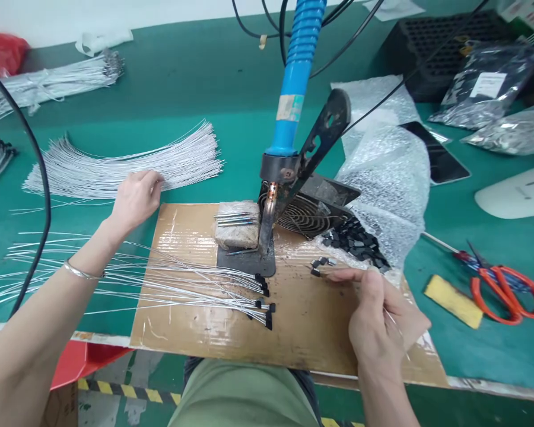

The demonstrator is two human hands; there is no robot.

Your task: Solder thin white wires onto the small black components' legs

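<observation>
On the bench (pixel 498 356), the left hand (pixel 137 198) is at the near edge of the wire bundle (pixel 131 166), fingers curled; its fingertips are hidden, so I cannot tell what the grip pinches. Over the cardboard (pixel 311 332), the right hand (pixel 378 323) reaches to small black pieces (pixel 315 271) beside the pile (pixel 358 240); whether its grip is closed on anything I cannot tell. Between the hands lie black-ended wires (pixel 238 303), near the iron (pixel 290 110).

Black-tipped wires (pixel 225 303) partly cut off, label (pixel 488 85) print too small
</observation>
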